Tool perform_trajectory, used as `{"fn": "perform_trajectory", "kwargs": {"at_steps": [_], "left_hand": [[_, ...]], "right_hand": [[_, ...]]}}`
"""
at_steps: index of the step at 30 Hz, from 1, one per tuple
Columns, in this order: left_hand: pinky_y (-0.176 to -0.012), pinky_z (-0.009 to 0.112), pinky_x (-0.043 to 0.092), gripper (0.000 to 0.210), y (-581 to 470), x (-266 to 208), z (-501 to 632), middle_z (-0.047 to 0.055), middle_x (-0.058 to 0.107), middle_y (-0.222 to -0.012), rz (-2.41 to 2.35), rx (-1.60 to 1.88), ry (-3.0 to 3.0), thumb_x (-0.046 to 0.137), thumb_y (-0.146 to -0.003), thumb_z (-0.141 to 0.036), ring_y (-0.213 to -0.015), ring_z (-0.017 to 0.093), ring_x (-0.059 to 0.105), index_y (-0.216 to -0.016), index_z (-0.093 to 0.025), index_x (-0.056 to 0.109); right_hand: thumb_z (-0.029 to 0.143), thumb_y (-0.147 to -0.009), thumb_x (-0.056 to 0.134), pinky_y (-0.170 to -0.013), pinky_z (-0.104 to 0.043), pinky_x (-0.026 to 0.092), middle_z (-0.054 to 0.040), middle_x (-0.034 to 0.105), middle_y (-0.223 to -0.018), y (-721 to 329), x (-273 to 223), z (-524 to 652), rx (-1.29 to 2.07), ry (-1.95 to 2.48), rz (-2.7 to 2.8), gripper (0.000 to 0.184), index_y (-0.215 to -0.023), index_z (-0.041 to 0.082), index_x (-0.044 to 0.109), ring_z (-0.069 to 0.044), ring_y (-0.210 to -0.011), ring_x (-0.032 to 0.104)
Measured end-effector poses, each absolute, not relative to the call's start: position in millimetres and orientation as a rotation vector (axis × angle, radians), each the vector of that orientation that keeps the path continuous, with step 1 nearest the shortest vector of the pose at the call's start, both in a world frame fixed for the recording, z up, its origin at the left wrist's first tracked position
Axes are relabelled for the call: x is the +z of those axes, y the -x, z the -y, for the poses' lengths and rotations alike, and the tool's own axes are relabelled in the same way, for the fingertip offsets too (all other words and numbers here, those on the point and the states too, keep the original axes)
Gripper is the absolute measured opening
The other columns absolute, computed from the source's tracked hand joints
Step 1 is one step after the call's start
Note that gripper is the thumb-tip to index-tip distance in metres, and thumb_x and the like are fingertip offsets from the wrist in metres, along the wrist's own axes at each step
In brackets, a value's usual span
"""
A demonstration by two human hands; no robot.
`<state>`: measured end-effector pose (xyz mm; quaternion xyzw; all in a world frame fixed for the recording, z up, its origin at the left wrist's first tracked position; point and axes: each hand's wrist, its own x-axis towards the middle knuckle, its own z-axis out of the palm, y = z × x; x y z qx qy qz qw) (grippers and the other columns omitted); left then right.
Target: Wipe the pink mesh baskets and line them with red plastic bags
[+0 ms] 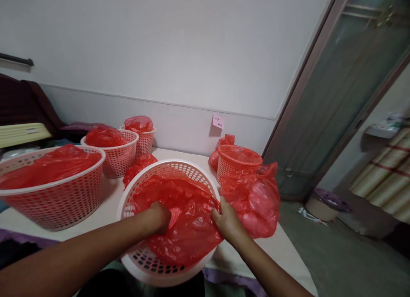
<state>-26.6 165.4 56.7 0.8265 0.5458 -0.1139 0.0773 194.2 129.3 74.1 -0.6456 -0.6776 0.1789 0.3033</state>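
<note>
Near pink basket (166, 280): mouth faces the wearer, near rim at 6 o'clock out past the front edge of the table (288, 263) as seen from above. Red bag (194, 245) sits inside, bunched, covering most of the opening; basket's holes show bare at 6 and 9.

L hand (160, 218): forearm in from 8 o'clock over the rim, wrist bent, hand pushed into the red bag; fingertips hidden, so can't tell if it's gripping. R hand (226, 220): forearm up from 5, at the rim's 3 o'clock, thumb & fingers pinching the bag's edge.

Room: tight at 2–3, full red bag (256, 205) just beside R hand. Small red bag (137, 166) close behind rim at 11. Bare cloth at 9–10, btwn near basket & large basket (70, 205); more bare top at 4, out to the R edge.

Farther: red-lined basket (222, 169) at 1, another bag (216, 158) behind it; mid basket (120, 160) at 10–11, small basket (145, 143) at 11, both w/ red plastic. Wall (179, 45) at 12.
</note>
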Motion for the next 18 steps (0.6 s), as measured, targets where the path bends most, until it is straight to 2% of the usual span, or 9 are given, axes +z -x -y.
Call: {"fn": "perform_trajectory", "kwargs": {"at_steps": [3,5,7,10,13,16,18], "left_hand": [[-0.082,0.046,0.054,0.02,46.1,81.5,-150.0,0.008,0.071,-0.093,-1.682,-0.553,-2.487,0.07,-0.08,-0.029,-0.09,0.023,0.067,-0.092,-0.013,0.068],[-0.08,0.049,0.053,0.019,58.6,100.6,-137.8,0.016,0.072,-0.094,-1.679,-0.481,-2.577,0.063,-0.081,-0.024,-0.092,0.031,0.068,-0.094,-0.011,0.069],[-0.076,0.049,0.051,0.023,69.1,116.4,-125.5,0.02,0.072,-0.096,-1.66,-0.341,-2.668,0.055,-0.083,-0.022,-0.091,0.036,0.068,-0.098,-0.011,0.069],[-0.071,0.043,0.049,0.026,84.1,126.1,-110.3,0.014,0.072,-0.094,-1.63,-0.143,-2.749,0.042,-0.091,-0.028,-0.086,0.033,0.069,-0.097,-0.016,0.064],[-0.064,0.035,0.044,0.034,103.2,116.9,-101.7,0.006,0.069,-0.08,-1.55,0.129,-2.898,0.031,-0.097,-0.036,-0.075,0.025,0.067,-0.086,-0.02,0.058],[-0.057,0.031,0.038,0.031,123.2,99.2,-98.6,0.0,0.061,-0.063,-1.366,0.504,-3.121,0.035,-0.098,-0.035,-0.058,0.018,0.061,-0.077,-0.021,0.053],[-0.057,0.03,0.036,0.025,132.1,89.7,-97.5,-0.001,0.058,-0.061,-1.247,0.663,-3.185,0.039,-0.096,-0.03,-0.056,0.016,0.057,-0.076,-0.021,0.051]], "right_hand": [[0.019,-0.08,0.046,-0.074,-0.031,0.045,-0.0114,0.068,-0.09,-204.2,65.1,-139.6,0.525,1.724,1.757,0.023,-0.102,0.014,0.052,-0.024,-0.084,0.064],[0.02,-0.079,0.046,-0.076,-0.033,0.046,-0.0131,0.069,-0.094,-207.9,59.7,-144.1,0.554,1.719,1.748,0.029,-0.106,0.012,0.053,-0.025,-0.087,0.064],[0.021,-0.078,0.047,-0.077,-0.034,0.047,-0.0138,0.069,-0.095,-208.8,55.8,-146.6,0.584,1.7,1.737,0.031,-0.106,0.011,0.054,-0.026,-0.087,0.065],[0.021,-0.075,0.047,-0.078,-0.035,0.048,-0.0134,0.069,-0.096,-206.6,54.3,-148.1,0.641,1.651,1.691,0.029,-0.102,0.012,0.057,-0.027,-0.088,0.065],[0.02,-0.073,0.046,-0.075,-0.033,0.049,-0.0122,0.07,-0.094,-202.7,57.9,-147.9,0.691,1.618,1.651,0.028,-0.098,0.013,0.058,-0.025,-0.085,0.066],[0.022,-0.072,0.046,-0.07,-0.03,0.05,-0.0092,0.07,-0.088,-199.4,65.7,-147.5,0.727,1.58,1.631,0.027,-0.095,0.014,0.059,-0.023,-0.079,0.066],[0.022,-0.072,0.047,-0.067,-0.029,0.05,-0.0068,0.07,-0.085,-198.5,72.1,-148.6,0.747,1.525,1.616,0.025,-0.093,0.015,0.06,-0.021,-0.077,0.066]]}}
